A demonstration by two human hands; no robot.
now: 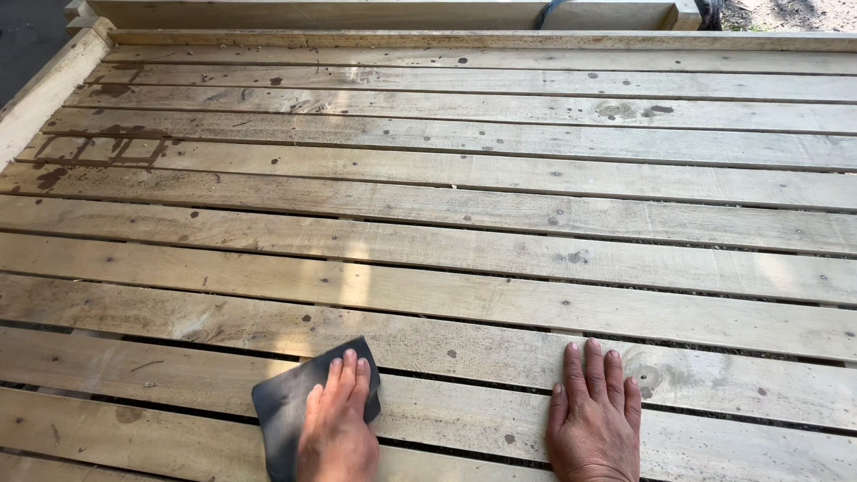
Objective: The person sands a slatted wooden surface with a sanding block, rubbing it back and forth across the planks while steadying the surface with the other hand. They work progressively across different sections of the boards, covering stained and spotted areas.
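My left hand (337, 421) lies flat on a dark grey sheet of sandpaper (286, 402), pressing it onto a weathered wooden plank (178, 375) near the bottom of the head view. My right hand (594, 412) rests flat and spread on the planks to the right, next to a knot in the wood (644, 375). It holds nothing. The sandpaper sheet is partly covered by my left hand and its lower end runs out of the frame.
The deck is made of pale horizontal planks (464, 232) with dark gaps between them and scattered dark stains. A raised wooden border (45, 89) frames the left side and the far edge (384, 13). A dark cable (546, 11) lies at the top.
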